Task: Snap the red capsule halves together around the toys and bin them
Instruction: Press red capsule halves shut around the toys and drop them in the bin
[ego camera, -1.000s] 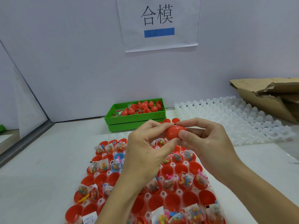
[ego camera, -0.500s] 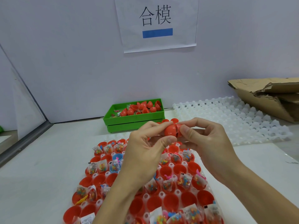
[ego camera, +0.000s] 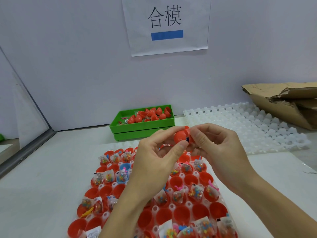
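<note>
Head view, looking down on a white table (ego camera: 42,194). Centre frame: red capsule (ego camera: 180,138) held up above the tray, pinched between both hands. Left hand (ego camera: 154,165) at 7 o'clock of the capsule, thumb and forefinger curled round its left half. Right hand (ego camera: 221,152) at 4 o'clock, fingertips clasping the right half. Halves not fully closed: a dark gap with something blue showing at the seam, upper edge of the right half tilted away.

Below the hands, from centre to 6 o'clock: white tray (ego camera: 171,207) packed with open red halves (ego camera: 181,215), many holding small bagged toys (ego camera: 195,193) of coloured beads, others bare. One blue half (ego camera: 125,166) at 9 o'clock of the left hand.

At 12 o'clock of the capsule, against the wall: green bin (ego camera: 142,129), holding a heap of closed red capsules (ego camera: 151,114) and a few loose bits. At 2 o'clock: bare white plastic grid (ego camera: 248,127) lying flat on the table. At 3 o'clock, far edge: torn cardboard (ego camera: 283,102), partly resting over the grid's corner. High at 12 o'clock on the wall: paper sign (ego camera: 166,24) with two black characters and a blue bar.
</note>
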{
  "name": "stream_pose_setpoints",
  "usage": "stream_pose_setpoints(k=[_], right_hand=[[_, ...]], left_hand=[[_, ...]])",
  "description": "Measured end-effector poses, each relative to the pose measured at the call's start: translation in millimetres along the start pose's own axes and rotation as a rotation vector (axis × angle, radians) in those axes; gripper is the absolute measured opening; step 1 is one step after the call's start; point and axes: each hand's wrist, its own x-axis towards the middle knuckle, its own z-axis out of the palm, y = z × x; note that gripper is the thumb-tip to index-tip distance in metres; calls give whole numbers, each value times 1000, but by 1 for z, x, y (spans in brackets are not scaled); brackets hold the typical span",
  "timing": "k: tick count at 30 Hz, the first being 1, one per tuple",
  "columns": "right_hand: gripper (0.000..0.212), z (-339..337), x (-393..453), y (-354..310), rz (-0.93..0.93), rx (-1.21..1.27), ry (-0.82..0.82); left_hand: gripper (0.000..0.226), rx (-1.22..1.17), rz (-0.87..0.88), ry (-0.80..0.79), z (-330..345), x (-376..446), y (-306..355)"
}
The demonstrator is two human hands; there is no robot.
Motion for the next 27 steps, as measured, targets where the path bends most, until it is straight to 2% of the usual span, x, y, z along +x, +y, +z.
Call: stream_pose_setpoints(k=[5,10,12,18,23,27], right_hand=[[22,-2,-1,1,-2,57,-55],[19,-1,-2,1,-53,-38,-11],[20,0,-2,0,-75,-62,8],[28,1,-2,0,-93,-85,39],[27,1,-2,-2,-94,-54,13],[29,0,-2,-3,-96,-88,15]], left_hand=[[27,47,-24,26,-2,1,-3],[28,71,-38,23,-1,1,-6],[33,59,-40,1,-2,1,-6],[22,101,-6,21,-3,2,-8],[33,109,3,64,-3,3,-8],[26,100,34,71,-3,3,-8]])
